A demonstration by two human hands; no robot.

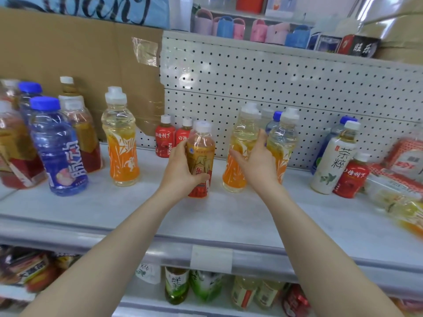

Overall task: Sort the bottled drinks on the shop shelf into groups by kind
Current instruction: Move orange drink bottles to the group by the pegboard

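My left hand [180,165] grips an amber tea bottle with a red and gold label [201,156], upright at the middle of the grey shelf [137,213]. My right hand [256,161] is wrapped around a pale yellow drink bottle with an orange label [240,147]; a matching bottle [283,143] stands just to its right. Another of that kind [121,138] stands alone to the left. Two small red bottles [165,136] stand behind my left hand. Blue bottles [57,145] and amber tea bottles [13,145] crowd the far left.
At the right stand a white tea bottle [334,161], a small red bottle [352,177] and a blue-capped bottle [343,124], beside red and white packets [402,161]. A perforated white back panel [274,83] and cardboard [80,60] close the rear. More bottles [176,284] fill the shelf below.
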